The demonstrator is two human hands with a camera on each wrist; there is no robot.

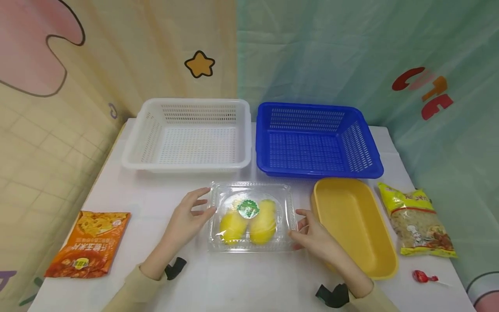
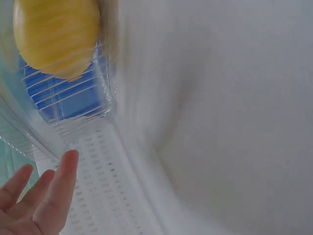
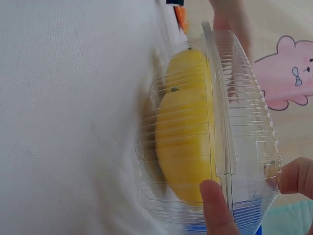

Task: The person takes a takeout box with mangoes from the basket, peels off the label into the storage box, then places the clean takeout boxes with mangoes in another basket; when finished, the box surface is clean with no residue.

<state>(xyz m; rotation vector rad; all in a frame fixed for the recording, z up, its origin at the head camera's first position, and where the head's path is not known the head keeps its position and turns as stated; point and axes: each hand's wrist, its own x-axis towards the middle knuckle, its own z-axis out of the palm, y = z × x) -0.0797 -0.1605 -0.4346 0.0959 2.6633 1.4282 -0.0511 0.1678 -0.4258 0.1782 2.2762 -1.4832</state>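
A clear plastic clamshell box [image 1: 249, 247] lies on the white tabletop, its lid bearing a round green-and-white label [image 1: 248, 209]. Inside are two yellow, mango-like fruits [image 3: 183, 137]. My left hand [image 1: 191, 214] is at the box's left end with fingers spread; in the left wrist view those fingers [image 2: 61, 196] look straight, and the thumb is out of sight. At the opposite end, my right hand [image 1: 313, 236] holds the box, its thumb [image 3: 215, 205] on the rim at one side and a finger [image 3: 296, 177] at the lid's edge.
Behind the box stand a white basket [image 1: 187, 167] and a blue basket [image 1: 319, 173]. A yellow tub [image 1: 351, 216] is under the right forearm's side. An orange snack bag [image 1: 91, 242] lies left; a yellow-ended clear bag [image 1: 417, 221] and red lollipop [image 1: 421, 276] lie right.
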